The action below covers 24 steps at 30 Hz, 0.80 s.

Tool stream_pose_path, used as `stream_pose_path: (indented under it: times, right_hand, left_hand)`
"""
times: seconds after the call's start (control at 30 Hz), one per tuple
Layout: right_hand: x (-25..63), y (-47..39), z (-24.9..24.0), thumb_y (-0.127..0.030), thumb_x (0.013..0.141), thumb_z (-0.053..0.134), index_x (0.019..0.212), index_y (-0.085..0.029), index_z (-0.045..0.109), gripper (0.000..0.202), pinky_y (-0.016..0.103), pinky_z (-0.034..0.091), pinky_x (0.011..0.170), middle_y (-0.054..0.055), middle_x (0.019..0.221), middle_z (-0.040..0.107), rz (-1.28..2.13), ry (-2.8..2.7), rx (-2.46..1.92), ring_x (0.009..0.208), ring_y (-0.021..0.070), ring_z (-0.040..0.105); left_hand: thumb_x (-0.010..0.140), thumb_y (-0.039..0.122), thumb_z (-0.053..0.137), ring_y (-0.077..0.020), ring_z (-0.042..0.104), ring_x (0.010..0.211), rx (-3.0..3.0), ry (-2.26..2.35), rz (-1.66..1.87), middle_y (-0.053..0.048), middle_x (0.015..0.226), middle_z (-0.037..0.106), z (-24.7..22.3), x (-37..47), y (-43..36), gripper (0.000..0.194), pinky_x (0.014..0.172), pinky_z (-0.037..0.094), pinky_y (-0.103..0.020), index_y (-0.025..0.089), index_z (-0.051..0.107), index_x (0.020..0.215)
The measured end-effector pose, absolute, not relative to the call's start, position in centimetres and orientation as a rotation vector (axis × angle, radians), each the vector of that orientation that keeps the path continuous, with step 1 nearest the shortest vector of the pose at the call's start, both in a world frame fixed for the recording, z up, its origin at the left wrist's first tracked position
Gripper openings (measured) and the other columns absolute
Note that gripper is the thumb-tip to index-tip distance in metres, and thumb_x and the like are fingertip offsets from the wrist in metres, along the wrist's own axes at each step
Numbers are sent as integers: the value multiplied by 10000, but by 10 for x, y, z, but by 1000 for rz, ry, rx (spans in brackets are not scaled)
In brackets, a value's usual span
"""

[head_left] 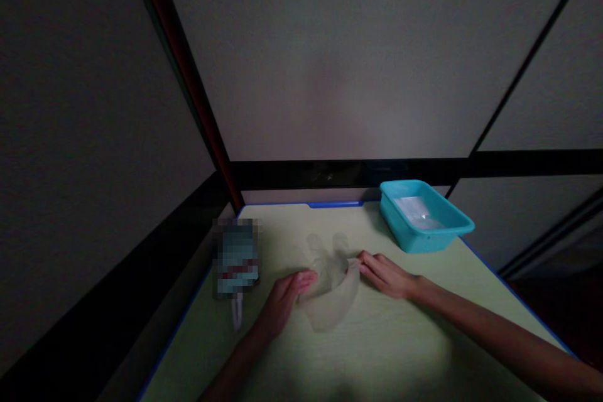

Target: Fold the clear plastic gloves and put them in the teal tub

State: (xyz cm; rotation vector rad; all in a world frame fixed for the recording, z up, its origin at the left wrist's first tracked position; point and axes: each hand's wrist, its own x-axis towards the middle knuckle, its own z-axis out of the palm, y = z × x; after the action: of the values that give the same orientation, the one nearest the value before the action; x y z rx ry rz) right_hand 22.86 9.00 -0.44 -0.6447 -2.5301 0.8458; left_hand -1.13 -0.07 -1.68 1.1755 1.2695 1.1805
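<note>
A thin, translucent whitish plastic bag [332, 301] lies crumpled on the pale table, with two rounded lobes at its far end. My right hand [385, 273] pinches the bag's right edge between closed fingers. At the bag's left side is my left hand [285, 298], its fingers together and pointing right, closed on the film's edge.
A turquoise plastic basket [431, 240] with white, see-through packets inside stands at the table's back right corner. At the left edge lies a blurred, pixelated object [238, 260] with a pale strap. The blue-edged table [277, 220] meets a wall behind.
</note>
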Motion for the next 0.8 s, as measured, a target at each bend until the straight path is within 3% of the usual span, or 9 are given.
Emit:
stream_pose_path:
  times: [0.2, 0.37, 0.53, 0.67, 0.8]
  right_hand:
    - [204, 104, -8, -408, 910, 224, 806, -207, 354, 261, 249, 451, 538, -21, 624, 545, 1132, -2254, -834, 568, 122, 547]
    - [190, 119, -22, -386, 847, 358, 730, -203, 346, 217, 177, 356, 342, -78, 476, 430, 1326, -2056, -1005, 371, 82, 448]
    - [184, 121, -24, -279, 807, 390, 747, -201, 334, 113, 148, 305, 302, -81, 435, 492, 1444, -1928, -1110, 333, 84, 473]
    - [183, 117, -19, -240, 771, 422, 798, -207, 320, 111, 151, 304, 306, -63, 461, 574, 1488, -1870, -1138, 345, 101, 511]
    - [185, 114, -18, -172, 706, 455, 830, -212, 310, 196, 161, 313, 317, -81, 472, 583, 1462, -1829, -1147, 349, 97, 497]
  left_hand:
    - [658, 680, 454, -282, 597, 943, 1087, 1348, 1148, -149, 982, 661, -20, -17, 4, 641, 843, 422, -417, 118, 633, 911]
    - [689, 616, 480, -255, 636, 850, 1056, 1345, 1149, -117, 907, 677, -18, -17, 7, 574, 767, 453, -383, 143, 549, 1007]
    - [618, 404, 639, -193, 635, 743, 1057, 1321, 1326, -45, 906, 618, -25, -12, 9, 740, 699, 482, -323, 176, 294, 1231]
    - [624, 265, 630, -164, 629, 708, 1080, 1324, 1400, 1, 879, 561, -28, -10, 9, 745, 652, 503, -303, 233, 221, 1246]
    - [643, 238, 602, -166, 636, 720, 1056, 1301, 1429, 5, 910, 519, -28, -9, 9, 756, 655, 524, -319, 259, 155, 1253]
